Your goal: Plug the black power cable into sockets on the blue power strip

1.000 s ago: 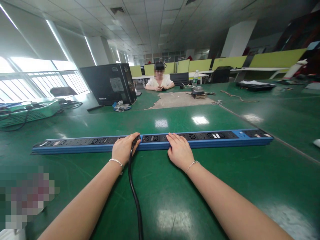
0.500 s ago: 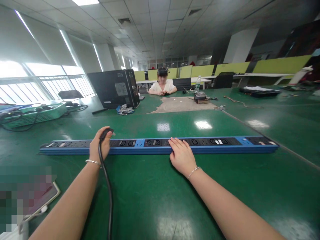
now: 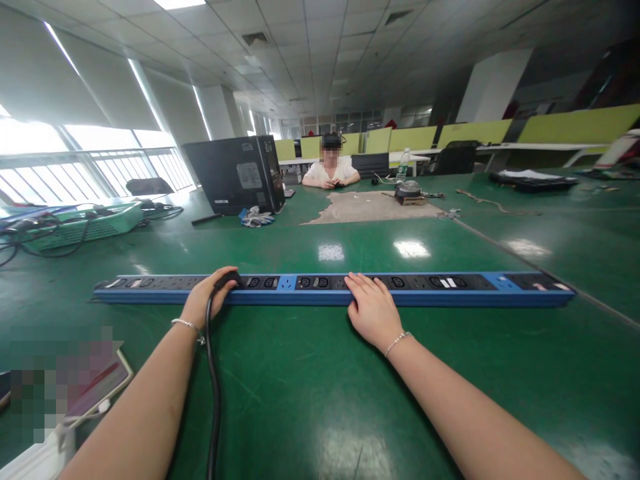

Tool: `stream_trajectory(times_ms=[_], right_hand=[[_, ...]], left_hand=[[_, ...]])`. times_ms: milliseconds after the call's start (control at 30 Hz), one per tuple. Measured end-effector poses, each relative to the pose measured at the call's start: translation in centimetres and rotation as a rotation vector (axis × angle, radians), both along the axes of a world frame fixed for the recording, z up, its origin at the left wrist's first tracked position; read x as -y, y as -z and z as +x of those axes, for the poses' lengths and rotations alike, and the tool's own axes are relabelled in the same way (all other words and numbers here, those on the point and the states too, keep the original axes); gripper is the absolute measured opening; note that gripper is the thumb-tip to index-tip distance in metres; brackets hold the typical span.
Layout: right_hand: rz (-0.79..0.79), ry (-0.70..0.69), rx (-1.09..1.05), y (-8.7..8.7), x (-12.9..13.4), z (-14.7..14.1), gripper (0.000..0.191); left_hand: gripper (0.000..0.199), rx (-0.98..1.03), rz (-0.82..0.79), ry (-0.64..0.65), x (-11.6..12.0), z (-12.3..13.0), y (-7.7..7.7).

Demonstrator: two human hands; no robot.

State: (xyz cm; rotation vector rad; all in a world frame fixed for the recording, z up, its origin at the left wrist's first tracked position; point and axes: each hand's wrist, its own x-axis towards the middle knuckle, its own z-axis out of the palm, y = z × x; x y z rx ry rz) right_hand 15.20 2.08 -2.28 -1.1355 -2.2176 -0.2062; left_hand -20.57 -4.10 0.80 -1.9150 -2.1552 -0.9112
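Note:
A long blue power strip point(image 3: 320, 299) with black socket panels lies across the green table. My left hand point(image 3: 206, 300) is closed around a black power plug point(image 3: 228, 279), held at the strip's sockets left of the middle; whether its prongs are in a socket is hidden. From the plug a thick black cable point(image 3: 213, 387) hangs down towards me. My right hand point(image 3: 373, 307) rests with fingers stretched flat over the strip's top, right of its middle, covering some sockets.
A black computer case point(image 3: 240, 175) stands at the back left, with gloves point(image 3: 256, 217) beside it. Further left is a green basket point(image 3: 95, 227) of cables. Across the table point(image 3: 280, 400) sits a person point(image 3: 330, 170). A round device point(image 3: 407, 190) and a water bottle point(image 3: 403, 165) stand nearby.
My left hand has brought the plug down and to the right, from above the strip to its socket face. My right hand stays on the strip. The view has shifted slightly.

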Motion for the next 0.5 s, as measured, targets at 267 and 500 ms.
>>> stream_trajectory(times_ms=[267, 500], right_hand=[[-0.007, 0.006, 0.012, -0.06, 0.11, 0.00, 0.046], [-0.029, 0.017, 0.026, -0.21, 0.21, -0.10, 0.046]], left_hand=[[0.047, -0.158, -0.024, 0.036, 0.38, -0.16, 0.46], [0.044, -0.308, -0.058, -0.013, 0.56, 0.09, 0.32]])
